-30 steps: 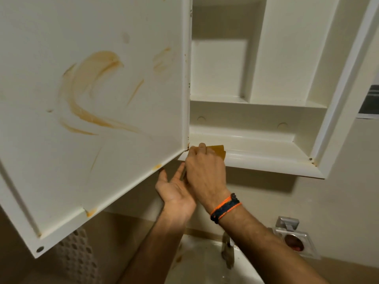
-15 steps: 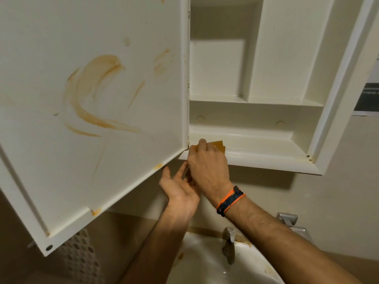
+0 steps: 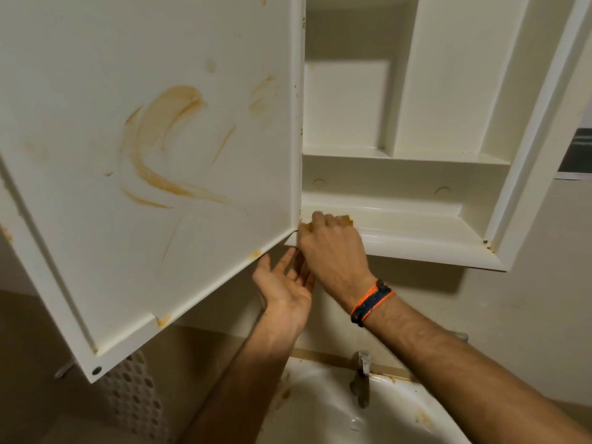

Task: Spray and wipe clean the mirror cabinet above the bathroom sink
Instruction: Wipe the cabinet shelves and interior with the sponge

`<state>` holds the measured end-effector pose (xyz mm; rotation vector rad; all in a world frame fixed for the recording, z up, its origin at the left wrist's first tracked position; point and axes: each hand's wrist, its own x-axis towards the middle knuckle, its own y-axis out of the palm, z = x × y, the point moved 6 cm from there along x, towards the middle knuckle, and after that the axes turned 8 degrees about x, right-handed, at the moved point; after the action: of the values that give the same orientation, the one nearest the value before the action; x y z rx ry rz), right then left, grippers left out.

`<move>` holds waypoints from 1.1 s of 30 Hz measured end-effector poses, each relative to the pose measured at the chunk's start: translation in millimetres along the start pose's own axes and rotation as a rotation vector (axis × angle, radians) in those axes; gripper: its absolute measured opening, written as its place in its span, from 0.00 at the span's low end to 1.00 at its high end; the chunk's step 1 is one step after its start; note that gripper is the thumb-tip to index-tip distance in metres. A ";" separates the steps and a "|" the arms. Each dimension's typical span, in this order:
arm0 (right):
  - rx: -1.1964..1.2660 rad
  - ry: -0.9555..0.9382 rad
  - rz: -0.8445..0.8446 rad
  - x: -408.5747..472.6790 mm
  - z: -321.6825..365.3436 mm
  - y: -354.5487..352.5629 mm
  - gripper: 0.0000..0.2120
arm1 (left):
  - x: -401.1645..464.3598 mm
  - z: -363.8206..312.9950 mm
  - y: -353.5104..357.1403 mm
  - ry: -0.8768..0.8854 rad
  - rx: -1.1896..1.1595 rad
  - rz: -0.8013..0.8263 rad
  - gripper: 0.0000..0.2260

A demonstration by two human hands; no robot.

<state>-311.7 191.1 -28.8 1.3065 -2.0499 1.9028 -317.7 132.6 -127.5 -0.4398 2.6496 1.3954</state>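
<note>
Right hand pose: the right hand [image 3: 333,251] reaches up with its back to the camera, fingers curled down over a yellow-orange cloth [image 3: 346,221] and pressing it onto the lowest shelf of the cabinet [image 3: 416,232]; the grip is closed on the cloth.
Right wrist: an orange and dark blue wristband [image 3: 371,302] circles it just below the hand.
Left hand pose: the left hand [image 3: 285,283] is raised just below and to the left of the right hand, palm turned up and fingers spread, holding nothing; its fingertips lie against the underside of the right hand, near the door's bottom corner.
Cloth: mostly hidden under the right hand, only a small corner showing past the fingers and a sliver by the thumb.
Cabinet: directly above and to the right of the right hand, open, white inside.
Cabinet door [image 3: 144,155]: swung open to the left of both hands, its inner face streaked with orange-brown smears [image 3: 153,149]; its lower hinge corner is just beside the right thumb.
Sink [image 3: 323,408]: below both forearms, with brownish spots on the basin.
Tap [image 3: 362,376]: below the right wrist, at the sink's back edge.
Counts: two hands, one cloth, one door, one sink, one tap, three cabinet compartments in view.
</note>
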 end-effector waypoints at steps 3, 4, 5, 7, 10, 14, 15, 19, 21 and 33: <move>-0.055 0.082 0.063 -3.0 0.6 9.1 0.12 | 1.1 0.3 0.6 -0.008 0.003 -0.001 0.23; -0.088 0.134 0.075 -5.2 -5.7 6.7 0.10 | 1.6 0.0 0.7 -0.007 0.000 -0.002 0.23; -0.114 0.190 0.094 -7.9 -13.2 3.6 0.09 | 1.6 -0.3 0.2 -0.006 -0.005 -0.004 0.24; -0.130 0.283 0.121 -12.3 -28.7 -1.8 0.09 | 0.5 0.7 0.1 -0.016 -0.014 -0.007 0.25; -0.079 0.246 0.064 -7.8 -32.0 -10.4 0.08 | -2.3 1.7 0.9 -0.019 -0.026 -0.011 0.26; 0.025 0.063 -0.005 -1.4 -4.2 -3.8 0.12 | -3.9 2.8 3.5 -0.032 -0.037 0.006 0.25; 0.044 0.049 0.013 -3.4 -0.8 2.8 0.14 | -4.3 2.7 3.7 -0.036 -0.035 0.010 0.25; 0.018 0.177 0.035 -22.6 -23.7 7.5 0.15 | -4.8 0.5 1.2 -0.031 -0.012 0.030 0.26; 0.010 0.260 0.031 -32.0 -40.8 2.3 0.13 | -6.1 -1.1 -2.9 -0.010 0.072 0.009 0.24; 0.275 0.033 -0.008 -27.6 -17.0 24.7 0.23 | -45.7 -23.5 11.4 1.199 1.596 -0.043 0.23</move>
<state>-317.0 217.0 -59.7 1.3195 -1.8140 2.2498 -276.9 128.6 -94.4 -1.1378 3.1937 -1.6264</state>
